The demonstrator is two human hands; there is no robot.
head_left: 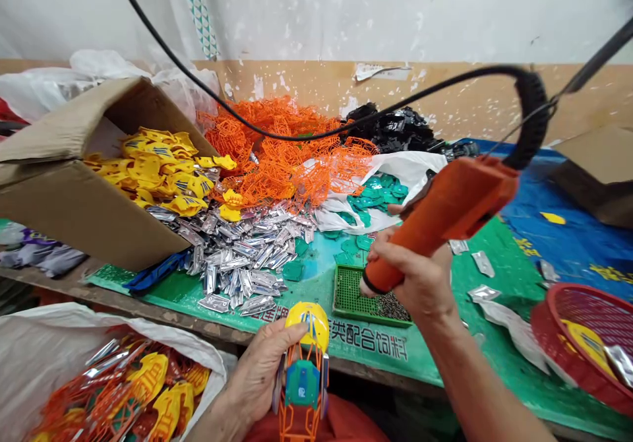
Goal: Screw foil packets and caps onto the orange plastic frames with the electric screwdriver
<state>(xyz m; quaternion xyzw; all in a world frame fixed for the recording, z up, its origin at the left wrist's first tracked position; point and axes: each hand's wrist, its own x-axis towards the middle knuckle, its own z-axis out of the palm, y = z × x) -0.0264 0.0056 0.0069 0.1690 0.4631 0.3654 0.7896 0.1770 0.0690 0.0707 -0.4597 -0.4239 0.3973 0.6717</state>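
Near the table's front edge, my left hand [264, 356] is closed on a toy car body [302, 382] with an orange frame, a yellow front and a teal panel. My right hand [420, 270] wraps round an orange electric screwdriver [440, 214], tilted with its lower end over a green tray [349, 290]. Many small dark screws [393, 307] lie in the tray's right part. The tool's tip is hidden, so I cannot tell whether it touches the screws. A black cable runs from the tool's upper end.
Yellow parts [158, 165] spill from a cardboard box [93, 211] at left. Silver pieces [242, 251], orange frames [277, 145], teal panels [378, 194] and black parts [395, 128] are heaped behind. A white sack [39, 343] sits lower left; a red basket [568, 336] stands right.
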